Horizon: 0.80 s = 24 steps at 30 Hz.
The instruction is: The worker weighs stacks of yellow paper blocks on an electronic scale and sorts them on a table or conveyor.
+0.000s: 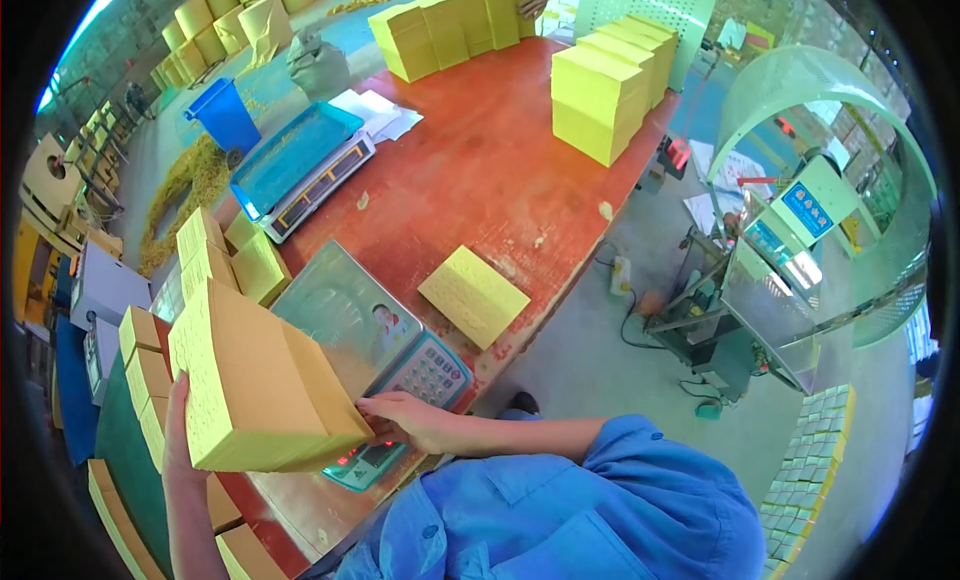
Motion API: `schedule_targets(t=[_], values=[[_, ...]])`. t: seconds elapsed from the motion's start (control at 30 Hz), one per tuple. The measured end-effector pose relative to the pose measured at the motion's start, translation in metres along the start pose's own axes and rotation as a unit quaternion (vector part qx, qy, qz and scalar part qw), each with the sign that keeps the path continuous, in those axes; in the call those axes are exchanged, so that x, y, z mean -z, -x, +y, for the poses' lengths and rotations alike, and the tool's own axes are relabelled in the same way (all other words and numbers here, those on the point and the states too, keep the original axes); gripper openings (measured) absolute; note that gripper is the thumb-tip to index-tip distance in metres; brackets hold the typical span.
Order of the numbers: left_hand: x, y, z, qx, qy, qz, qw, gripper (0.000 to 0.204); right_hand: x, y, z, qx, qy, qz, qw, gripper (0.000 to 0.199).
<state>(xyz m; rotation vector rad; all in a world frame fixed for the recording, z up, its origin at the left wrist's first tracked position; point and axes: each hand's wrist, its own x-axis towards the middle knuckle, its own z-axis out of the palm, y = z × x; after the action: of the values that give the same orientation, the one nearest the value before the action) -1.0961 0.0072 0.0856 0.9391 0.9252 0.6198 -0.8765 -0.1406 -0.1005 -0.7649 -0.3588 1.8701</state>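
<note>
View from the head camera, looking down on a red-brown wooden worktable [470, 170]. The left hand [178, 420] and the right hand [405, 418] clasp a tall block of yellow paper packs [255, 385] from opposite sides, the left palm flat against its near-left face and the right fingers curled under its lower right corner. The block hangs tilted just above a silver-plated electronic scale with a lit red display [375, 355], at 7 o'clock on the table. One loose yellow paper pack [473, 295] lies just beside the scale at its 2 o'clock. A second scale with a blue platter [300, 165] sits at 11 o'clock, and stacks of yellow packs [600, 100] stand at 1 o'clock. Risk, as judged: held only by side pressure and tilted, the block may shear apart, spilling packs onto the keypad, or trap the right fingers beneath it.
</note>
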Motion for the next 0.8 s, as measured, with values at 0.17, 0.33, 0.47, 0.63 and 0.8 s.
schedule_targets(t=[0.17, 0.33, 0.47, 0.63, 0.8], values=[[-0.02, -0.001, -0.017, -0.03, -0.021, 0.011, 0.999, 0.057, 0.01, 0.024, -0.036, 0.032, 0.048, -0.017, 0.998, 0.045], [-0.122, -0.026, -0.041, -0.084, 0.062, 0.004, 0.995, 0.054, 0.06, 0.086, -0.134, 0.081, 0.062, 0.026, 0.994, 0.042], [-0.219, -0.093, -0.065, -0.059, 0.125, -0.027, 0.99, 0.061, 0.158, 0.104, -0.212, 0.141, 0.086, 0.055, 0.985, 0.041], [-0.345, -0.217, -0.114, 0.022, 0.143, -0.035, 0.989, 0.056, 0.303, 0.119, -0.319, 0.128, 0.16, 0.135, 0.969, 0.04], [-0.433, -0.302, -0.132, 0.1, 0.183, -0.031, 0.977, 0.055, 0.375, 0.127, -0.394, 0.064, 0.094, 0.186, 0.976, 0.037]])
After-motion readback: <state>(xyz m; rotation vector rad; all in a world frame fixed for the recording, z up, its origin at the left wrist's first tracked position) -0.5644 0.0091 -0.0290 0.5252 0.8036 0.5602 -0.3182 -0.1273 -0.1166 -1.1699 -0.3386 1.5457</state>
